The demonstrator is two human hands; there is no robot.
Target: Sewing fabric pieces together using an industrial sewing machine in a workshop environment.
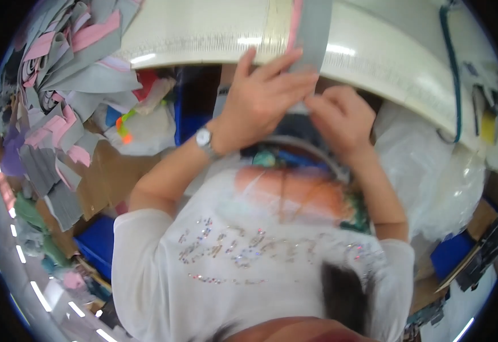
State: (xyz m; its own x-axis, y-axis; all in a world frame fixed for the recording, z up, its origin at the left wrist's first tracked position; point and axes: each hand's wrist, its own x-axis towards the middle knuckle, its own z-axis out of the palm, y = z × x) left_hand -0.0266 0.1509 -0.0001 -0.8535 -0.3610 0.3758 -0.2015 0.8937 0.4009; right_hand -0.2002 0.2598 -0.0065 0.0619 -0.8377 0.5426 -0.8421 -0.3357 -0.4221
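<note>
A grey fabric strip [314, 40] with a pink edge lies across the pale, curved-edged work table [203, 40] and comes down over its near edge. My left hand [260, 97], with a watch on the wrist, lies over the strip's left side at that edge. Its fingers are stretched out and apart, the fingertips touching the fabric. Just right of it, my right hand [343, 117] is closed, thumb and fingers pinched at the strip's lower end. Motion blur softens the right fingertips, and the left hand covers part of the strip.
Grey and pink fabric pieces [61, 74] are heaped at the left. Below them sit a white bag [152, 125] and brown cardboard [112, 182]. A clear plastic bag [431, 171] bulges at the right, under the table edge. A dark green cord [454, 74] crosses the table's right end.
</note>
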